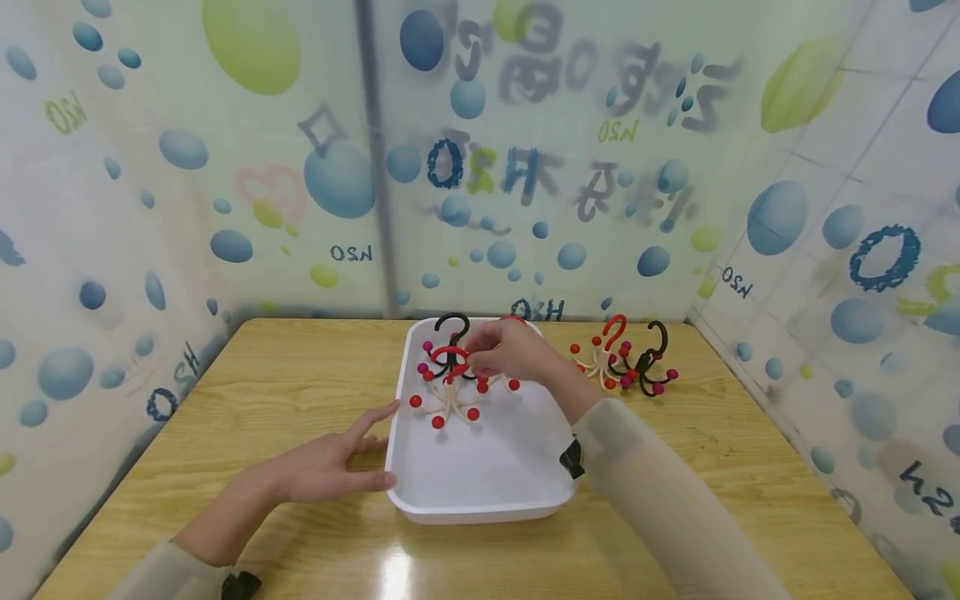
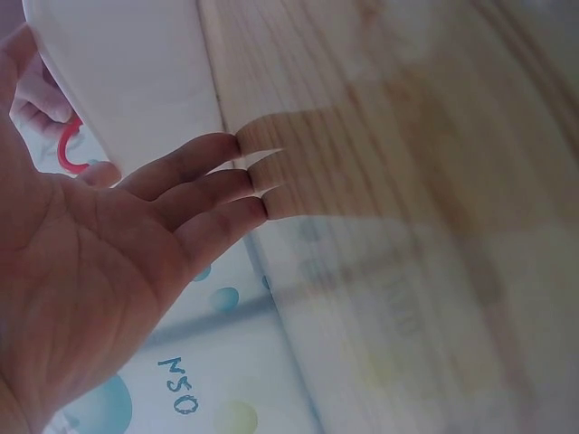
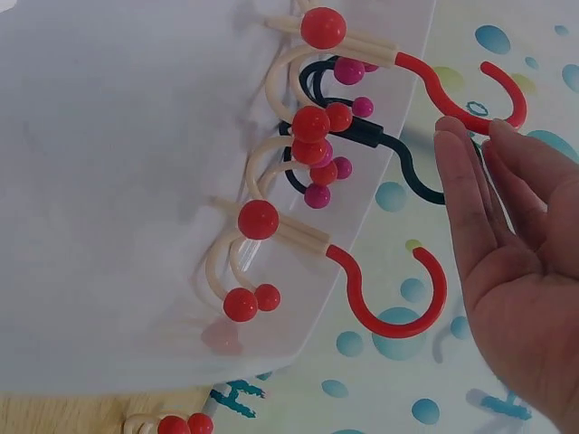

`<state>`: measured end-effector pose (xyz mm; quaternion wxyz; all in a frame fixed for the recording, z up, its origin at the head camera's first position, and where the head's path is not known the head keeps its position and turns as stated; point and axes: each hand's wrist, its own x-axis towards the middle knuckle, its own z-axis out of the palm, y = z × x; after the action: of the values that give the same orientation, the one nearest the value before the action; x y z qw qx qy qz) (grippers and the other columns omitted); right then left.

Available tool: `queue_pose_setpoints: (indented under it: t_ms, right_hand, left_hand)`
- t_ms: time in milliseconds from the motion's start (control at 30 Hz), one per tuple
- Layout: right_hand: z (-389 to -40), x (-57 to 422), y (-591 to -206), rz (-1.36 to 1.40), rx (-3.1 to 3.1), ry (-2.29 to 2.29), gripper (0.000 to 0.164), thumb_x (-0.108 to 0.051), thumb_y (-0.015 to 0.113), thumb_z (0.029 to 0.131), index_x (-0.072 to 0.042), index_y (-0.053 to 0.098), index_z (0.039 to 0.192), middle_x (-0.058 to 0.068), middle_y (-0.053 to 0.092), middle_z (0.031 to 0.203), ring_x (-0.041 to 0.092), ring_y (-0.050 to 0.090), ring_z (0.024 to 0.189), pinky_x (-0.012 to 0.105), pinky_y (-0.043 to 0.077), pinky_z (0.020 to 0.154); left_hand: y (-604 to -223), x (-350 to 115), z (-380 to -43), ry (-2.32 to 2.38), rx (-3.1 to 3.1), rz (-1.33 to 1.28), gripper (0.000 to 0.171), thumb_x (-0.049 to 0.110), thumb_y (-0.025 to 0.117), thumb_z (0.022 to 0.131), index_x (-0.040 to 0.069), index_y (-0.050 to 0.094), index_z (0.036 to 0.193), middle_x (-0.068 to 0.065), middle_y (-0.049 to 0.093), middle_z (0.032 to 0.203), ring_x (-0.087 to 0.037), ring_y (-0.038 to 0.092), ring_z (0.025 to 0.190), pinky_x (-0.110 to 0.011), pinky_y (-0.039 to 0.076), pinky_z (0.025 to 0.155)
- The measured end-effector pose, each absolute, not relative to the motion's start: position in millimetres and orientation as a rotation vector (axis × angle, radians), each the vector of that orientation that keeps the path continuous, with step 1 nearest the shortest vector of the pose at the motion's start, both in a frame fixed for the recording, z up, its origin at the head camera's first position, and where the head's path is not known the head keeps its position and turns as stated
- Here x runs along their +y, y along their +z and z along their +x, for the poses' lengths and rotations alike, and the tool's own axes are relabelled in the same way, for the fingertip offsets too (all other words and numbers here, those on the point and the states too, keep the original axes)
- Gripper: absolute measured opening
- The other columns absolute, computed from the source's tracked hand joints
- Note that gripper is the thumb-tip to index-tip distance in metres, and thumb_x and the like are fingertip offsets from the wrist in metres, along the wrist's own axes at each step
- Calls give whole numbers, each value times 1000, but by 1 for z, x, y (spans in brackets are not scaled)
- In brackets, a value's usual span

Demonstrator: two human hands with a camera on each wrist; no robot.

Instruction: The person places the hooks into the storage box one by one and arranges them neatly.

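A white tray [image 1: 487,467] sits on the table with octopus-shaped hanging hooks in it. My right hand [image 1: 510,350] pinches the red hook end of a cream octopus-shaped hanging hook [image 1: 450,398], whose ball-tipped arms spread over the tray floor. Behind it stands a black octopus-shaped hook [image 3: 357,133] with magenta balls. Another cream one [image 3: 303,235] with a red hook stands beside it, mostly hidden by my right hand in the head view. At the tray's left side, my left hand [image 1: 322,467] has thumb and index fingertip at the rim, fingers extended.
Right of the tray, another cream hook [image 1: 600,367] and a black hook [image 1: 645,362] stand close together on the wooden table [image 1: 300,358]. A patterned curtain [image 1: 480,250] hangs behind the table, with patterned walls at both sides.
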<state>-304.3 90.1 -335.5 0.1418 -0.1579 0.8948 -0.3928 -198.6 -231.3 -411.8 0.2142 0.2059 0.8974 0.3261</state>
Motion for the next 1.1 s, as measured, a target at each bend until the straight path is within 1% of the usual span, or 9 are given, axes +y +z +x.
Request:
queue_pose_setpoints:
  t_ms: [100,333,433,567,667,800,867,1000,1100]
  right_hand:
    - [-302,98,-336,-470,2589,-1143,19,-20,77,105,-15,76,123,4,77,113,28,78,104,42,66,99]
    - [-295,124,-336,-496,2620,-1169,25,-21,77,105,-12,75,128,6,76,118,19,77,98,38,67,94]
    - [-290,139,-335,-494,2616,-1192,26,-22,77,105,-11,75,128,7,77,118,19,78,98,37,68,93]
    - [-283,163,-334,-477,2606,-1238,25,-22,78,105,-10,75,127,9,76,119,22,79,100,41,68,95]
    - [-279,182,-334,-465,2611,-1263,24,-22,77,105,-11,75,126,11,75,121,27,79,105,42,68,95]
    - [-274,206,-335,-450,2629,-1292,24,-23,76,106,-10,75,126,12,76,123,31,79,107,38,68,91]
    - [-271,218,-335,-432,2650,-1291,26,-24,75,106,-9,75,128,13,76,124,29,79,105,35,68,89]
    - [-266,244,-334,-389,2699,-1275,32,-29,77,105,-9,74,129,13,79,121,25,77,99,30,65,78]
    - [-263,265,-333,-399,2729,-1293,34,-29,76,106,-6,74,130,14,80,118,22,75,94,30,63,74]
  left_hand:
    - [-411,-231,-198,902,2494,570,100,58,72,102,35,9,177,-20,55,165,-56,45,155,-80,35,121]
    - [-411,-230,-198,907,2495,572,101,57,73,102,35,9,177,-20,56,165,-56,45,155,-79,34,122]
    - [-411,-230,-199,905,2498,577,101,57,73,102,34,9,177,-18,56,165,-55,45,155,-79,35,122]
    - [-410,-230,-199,902,2494,569,101,57,73,102,35,9,177,-18,56,165,-55,45,155,-79,35,122]
    - [-410,-229,-199,898,2491,554,101,58,73,102,35,8,177,-18,55,166,-55,44,156,-79,34,122]
    - [-410,-228,-199,893,2491,539,102,59,72,102,36,8,177,-19,54,166,-56,43,156,-80,34,122]
    - [-410,-228,-199,891,2492,536,102,59,72,101,36,8,177,-20,54,166,-56,43,156,-80,34,122]
    - [-411,-229,-199,893,2486,543,102,58,72,102,35,8,177,-20,56,165,-55,46,155,-79,35,121]
    - [-411,-229,-199,903,2479,556,101,56,72,102,34,8,177,-20,56,164,-55,47,154,-79,36,122]
